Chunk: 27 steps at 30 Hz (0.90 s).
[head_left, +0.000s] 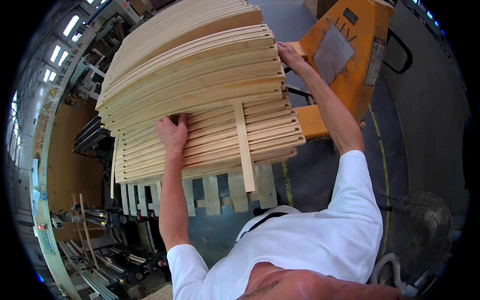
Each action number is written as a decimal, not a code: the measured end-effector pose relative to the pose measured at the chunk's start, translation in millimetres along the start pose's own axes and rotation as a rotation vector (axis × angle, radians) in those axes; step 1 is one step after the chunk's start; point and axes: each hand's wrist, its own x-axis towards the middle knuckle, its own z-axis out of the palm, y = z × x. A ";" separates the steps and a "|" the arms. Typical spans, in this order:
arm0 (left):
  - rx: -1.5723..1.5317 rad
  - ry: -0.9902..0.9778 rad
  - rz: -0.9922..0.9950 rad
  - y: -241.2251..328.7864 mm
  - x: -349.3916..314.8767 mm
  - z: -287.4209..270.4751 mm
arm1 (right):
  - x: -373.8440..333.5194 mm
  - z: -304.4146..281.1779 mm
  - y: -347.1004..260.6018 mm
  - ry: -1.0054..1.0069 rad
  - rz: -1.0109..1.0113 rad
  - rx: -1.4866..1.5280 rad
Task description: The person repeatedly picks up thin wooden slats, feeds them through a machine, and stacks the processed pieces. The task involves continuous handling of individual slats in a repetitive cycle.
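Note:
My left hand (172, 133) has its fingers curled against the front edge of the upper layer of pale wooden slats (192, 90); the fingertips are tucked out of sight. At the right end of the same layer my right hand (292, 56) touches the slat ends, its fingertips partly hidden there. Below lies another layer of slats (205, 142), with holes showing in their right ends. A thin wooden strip (244, 150) lies across this lower layer, jutting out past its front toward me. The stack rests on a wooden pallet (211, 195).
An orange lifting machine (345, 45) with a black handle stands just right of the stack. Machinery (125, 217) with rods and strips fills the left side. A caged fan (425, 222) stands at lower right. Yellow lines (379, 145) mark the dark floor.

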 end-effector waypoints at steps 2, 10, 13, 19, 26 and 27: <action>-0.095 -0.012 0.018 -3.4 -4.0 -4.4 | -13.6 7.5 -1.8 0.041 0.003 0.010; -0.115 0.043 0.054 -18.8 -17.7 -1.7 | -39.2 1.5 -13.1 -0.066 0.053 0.094; -0.161 0.087 0.056 -16.1 -17.9 -2.6 | -3.5 -27.0 -11.3 -0.107 0.296 0.051; -0.181 0.066 -0.039 -10.1 -30.6 -16.7 | 64.1 -28.7 -135.6 -0.433 0.001 -0.204; -0.276 0.036 -0.120 -3.8 -32.8 -30.0 | 112.6 150.8 -193.9 -0.964 0.213 -0.494; -0.273 0.060 -0.096 -1.0 -31.6 -29.2 | 129.7 167.3 -186.3 -0.955 0.195 -0.533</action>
